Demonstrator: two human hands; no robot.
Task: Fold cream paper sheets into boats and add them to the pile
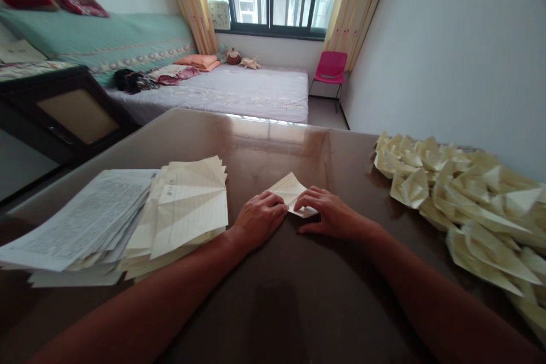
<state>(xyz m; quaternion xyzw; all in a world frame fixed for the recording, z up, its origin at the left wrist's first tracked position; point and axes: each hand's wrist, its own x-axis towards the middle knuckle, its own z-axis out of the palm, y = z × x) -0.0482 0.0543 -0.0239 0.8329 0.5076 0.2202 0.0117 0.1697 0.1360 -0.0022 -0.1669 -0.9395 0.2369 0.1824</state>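
Observation:
A cream sheet of folded paper [290, 186] lies on the brown table, with creases across it and its point facing away from me. My left hand [261, 217] is closed on its left near edge, fingers bent over the paper and the thumb side partly hidden. On the right side, the fingertips of my right hand [330, 213] rest on the paper. The right thumb is apart from those fingers, lower down by the table surface. Part of the paper's near edge is covered by my fingers.
A stack of cream lined sheets [191, 199] lies left of my hands, beside printed white sheets [94, 216]. Many folded cream paper shapes [469, 193] are heaped at the right. Beyond the table [273, 151] are a bed [256, 88] and a pink chair [330, 67].

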